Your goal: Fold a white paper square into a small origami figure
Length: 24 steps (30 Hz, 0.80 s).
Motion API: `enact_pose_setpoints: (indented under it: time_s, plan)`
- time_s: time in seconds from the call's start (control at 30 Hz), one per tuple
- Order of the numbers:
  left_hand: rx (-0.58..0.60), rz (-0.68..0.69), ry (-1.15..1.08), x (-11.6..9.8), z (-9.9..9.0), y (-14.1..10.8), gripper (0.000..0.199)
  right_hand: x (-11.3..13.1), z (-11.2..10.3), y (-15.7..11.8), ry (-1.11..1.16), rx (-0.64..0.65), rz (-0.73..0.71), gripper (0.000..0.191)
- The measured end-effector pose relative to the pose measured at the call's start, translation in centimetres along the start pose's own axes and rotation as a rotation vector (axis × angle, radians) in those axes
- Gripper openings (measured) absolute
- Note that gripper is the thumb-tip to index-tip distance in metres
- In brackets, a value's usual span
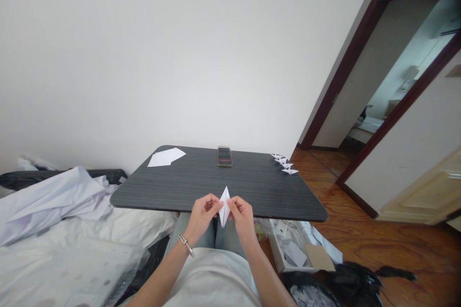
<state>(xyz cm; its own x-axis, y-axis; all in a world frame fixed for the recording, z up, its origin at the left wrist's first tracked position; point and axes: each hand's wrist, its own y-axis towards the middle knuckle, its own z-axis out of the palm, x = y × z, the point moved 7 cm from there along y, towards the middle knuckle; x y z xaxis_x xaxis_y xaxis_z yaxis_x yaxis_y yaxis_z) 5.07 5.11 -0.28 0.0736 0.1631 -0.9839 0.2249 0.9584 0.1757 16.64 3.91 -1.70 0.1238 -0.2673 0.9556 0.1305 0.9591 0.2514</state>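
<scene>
A white folded paper (224, 206), shaped like a narrow diamond with a crease down its middle, stands upright between my hands at the table's near edge. My left hand (205, 213) pinches its left side between thumb and fingers. On the opposite side, my right hand (242, 213) grips the paper in the same way. Several small folded paper figures (284, 164) with pointed ends are lined up at the table's right side. Flat white paper sheets (165, 157) lie overlapping at the far left of the dark table (151, 187).
A phone (224, 156) lies near the table's back edge, close to the wall (201, 57). White bedding (54, 206) is on the left. Below right are a white box (288, 249) holding papers and black plastic bags (353, 283) on the wooden floor (363, 230). A doorway stands farther right.
</scene>
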Motion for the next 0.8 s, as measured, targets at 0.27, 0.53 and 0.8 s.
enact_pose_setpoints:
  time_s: [0.27, 0.53, 0.8]
  plan:
    - [0.081, -0.043, -0.043, 0.7, 0.8, -0.1, 0.024, 0.3, -0.6, -0.2, 0.010, -0.082, -0.015, 0.028]
    - [0.022, 0.010, 0.004, 0.5, 0.3, 0.0, 0.025, 0.3, -1.1, 0.0, 0.030, -0.133, -0.036, 0.020]
    - [-0.078, 0.090, 0.202, 0.0, -0.8, -0.1, 0.020, 0.3, -0.9, 0.1, -0.016, -0.108, -0.039, 0.019]
